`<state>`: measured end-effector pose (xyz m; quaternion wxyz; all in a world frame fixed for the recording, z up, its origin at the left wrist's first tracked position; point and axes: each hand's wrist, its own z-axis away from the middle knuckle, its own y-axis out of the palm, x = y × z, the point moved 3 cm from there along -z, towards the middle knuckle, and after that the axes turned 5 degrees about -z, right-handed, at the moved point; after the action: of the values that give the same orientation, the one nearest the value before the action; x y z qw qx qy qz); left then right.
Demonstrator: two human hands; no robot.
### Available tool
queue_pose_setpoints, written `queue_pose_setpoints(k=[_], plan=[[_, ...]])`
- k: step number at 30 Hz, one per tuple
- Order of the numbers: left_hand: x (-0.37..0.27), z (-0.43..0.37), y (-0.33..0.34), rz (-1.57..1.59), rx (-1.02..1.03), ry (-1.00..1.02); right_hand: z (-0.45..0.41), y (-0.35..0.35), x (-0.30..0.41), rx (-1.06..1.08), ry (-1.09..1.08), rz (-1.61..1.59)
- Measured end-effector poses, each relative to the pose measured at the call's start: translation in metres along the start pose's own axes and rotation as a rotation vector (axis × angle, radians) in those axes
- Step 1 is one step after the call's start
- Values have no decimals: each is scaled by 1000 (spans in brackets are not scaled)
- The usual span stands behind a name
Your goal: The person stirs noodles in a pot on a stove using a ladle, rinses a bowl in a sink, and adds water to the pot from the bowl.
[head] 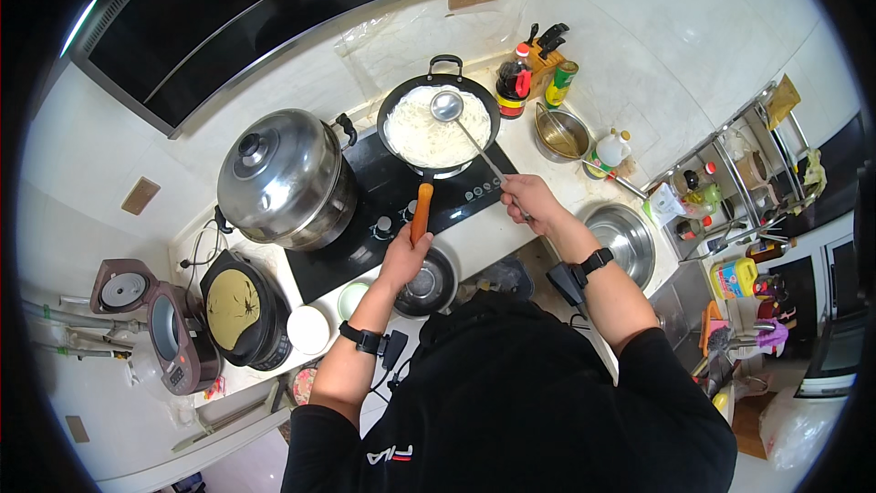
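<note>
A black wok (pixel 388 163) with an orange handle (pixel 422 204) sits on the right burner of the black gas cooktop (pixel 373 185). Pale strands in white liquid, looking like noodles, fill the wok (pixel 417 130). My left hand (pixel 404 257) grips the end of that handle. In my right hand (pixel 530 200) is the shaft of a metal ladle (pixel 447 106); its bowl lies over the pale strands near the wok's far right side. Whether the ladle touches them I cannot tell.
Left of the wok stands a large lidded steel steamer pot (pixel 280 174). An electric griddle (pixel 236 311) and an opened brown rice cooker (pixel 178 342) are farther left. To the right are a soy sauce bottle (pixel 513 82), a knife block (pixel 545 63), a steel pot (pixel 561 133) and a steel basin (pixel 621 243).
</note>
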<state>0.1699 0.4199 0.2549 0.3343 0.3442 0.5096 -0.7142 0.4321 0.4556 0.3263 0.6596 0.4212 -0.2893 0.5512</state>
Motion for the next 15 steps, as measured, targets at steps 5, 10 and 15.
queue_pose_setpoints(k=[5,10,15], plan=[[-2,1,-1,-8,-11,6,-2,3,3,-12,23,-28],[0,0,0,-24,-6,6,-3,6,5,-28,30,-4],[2,-1,0,-34,-14,15,-6,8,5,-28,43,15]])
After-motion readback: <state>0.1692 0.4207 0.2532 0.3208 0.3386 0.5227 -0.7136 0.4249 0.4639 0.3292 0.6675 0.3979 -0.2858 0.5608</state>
